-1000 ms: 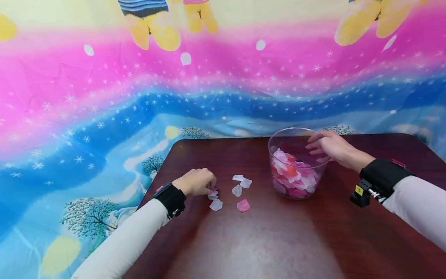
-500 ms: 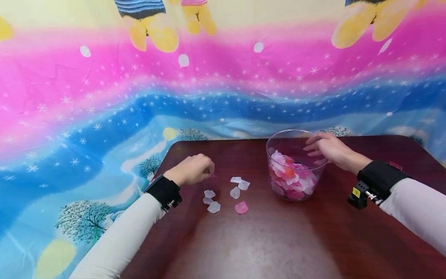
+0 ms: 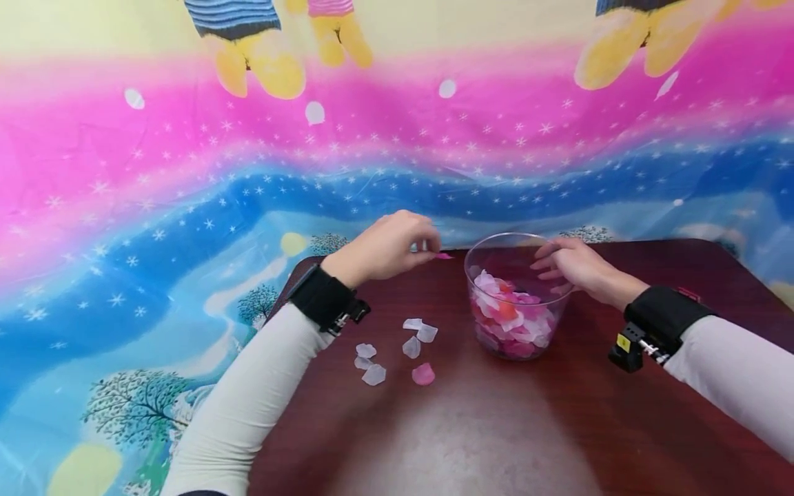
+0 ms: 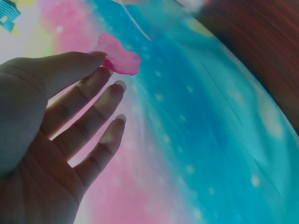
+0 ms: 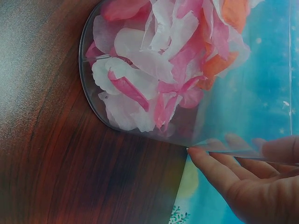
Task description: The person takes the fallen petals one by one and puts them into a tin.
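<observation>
My left hand (image 3: 397,244) is raised above the table's far edge, left of the clear plastic cup (image 3: 490,248). It pinches a pink petal (image 3: 444,255) between thumb and forefinger; the left wrist view shows the same pink petal (image 4: 119,58) at the fingertips (image 4: 100,56), the other fingers straight. The cup holds several pink, white and orange petals (image 3: 511,313). My right hand (image 3: 567,265) grips the cup's rim on its right side, fingers (image 5: 210,161) over the edge. Several loose white petals (image 3: 412,334) and one pink petal (image 3: 424,374) lie on the table.
The dark wooden table (image 3: 496,427) has a rounded far left corner. A bright pink and blue printed cloth (image 3: 186,172) hangs behind and drapes past the table's left side. Black wrist bands (image 3: 322,300) sit on both arms.
My left hand picked a pink petal off the table and rose up and right toward the cup. The right hand stayed on the cup's rim.
</observation>
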{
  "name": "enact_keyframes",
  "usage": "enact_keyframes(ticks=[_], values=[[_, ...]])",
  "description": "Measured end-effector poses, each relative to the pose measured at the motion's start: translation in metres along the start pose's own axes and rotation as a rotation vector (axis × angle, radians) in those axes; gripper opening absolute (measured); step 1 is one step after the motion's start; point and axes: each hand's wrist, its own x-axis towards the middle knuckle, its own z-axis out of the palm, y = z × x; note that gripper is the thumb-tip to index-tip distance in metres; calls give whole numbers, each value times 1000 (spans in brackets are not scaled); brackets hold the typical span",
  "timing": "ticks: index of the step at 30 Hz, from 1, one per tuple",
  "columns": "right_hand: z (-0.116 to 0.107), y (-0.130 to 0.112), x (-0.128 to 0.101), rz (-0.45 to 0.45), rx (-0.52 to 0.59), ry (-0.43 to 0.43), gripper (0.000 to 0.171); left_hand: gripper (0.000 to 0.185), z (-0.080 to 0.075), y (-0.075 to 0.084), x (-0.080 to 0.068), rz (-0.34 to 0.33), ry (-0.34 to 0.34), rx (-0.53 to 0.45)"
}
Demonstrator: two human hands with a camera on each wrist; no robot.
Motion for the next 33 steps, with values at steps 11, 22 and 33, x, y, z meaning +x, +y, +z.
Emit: enact_keyframes(ticks=[11, 22, 33], values=[[11, -5, 5, 9, -2, -1, 52, 9, 38, 28, 55, 22, -81, -1], [10, -9, 9, 16, -6, 0, 49, 29, 45, 35, 60, 25, -106, 20], [0, 0, 0, -1, -16, 11, 52, 38, 26, -1, -5, -61, -126, 86]])
